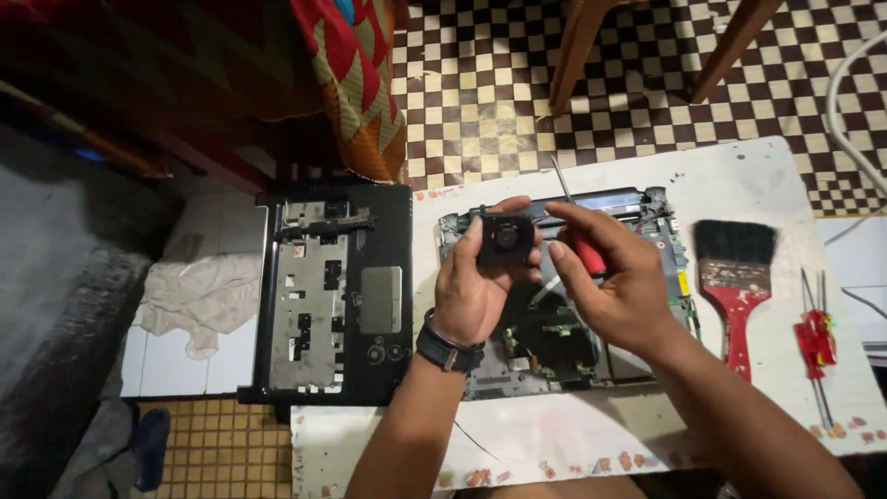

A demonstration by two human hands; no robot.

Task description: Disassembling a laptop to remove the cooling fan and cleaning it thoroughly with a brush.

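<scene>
Head view: my left hand (471, 282) has its grip clamped on a small black cooling fan (504, 237), thumb on its near edge and fingers curled over the top, holding it up above the opened laptop base (665, 242). My right hand (614, 286) has its grip closed round a red-handled screwdriver (586, 251), the shaft rising past the fingers toward the far edge of the base, while my index finger reaches across to touch the fan's upper edge. A black watch (447, 351) sits on my left wrist. The laptop base lies on a white worktop (739, 176) with its circuit board exposed beneath my hands. Just left of it lies the removed black palm-rest cover (337, 296), inner side up. To the right lie a red-handled paintbrush (736, 277) with black bristles and, well apart beyond it, a pair of red-handled precision screwdrivers (817, 342). A crumpled cloth (199, 296) rests on the floor at far left.
</scene>
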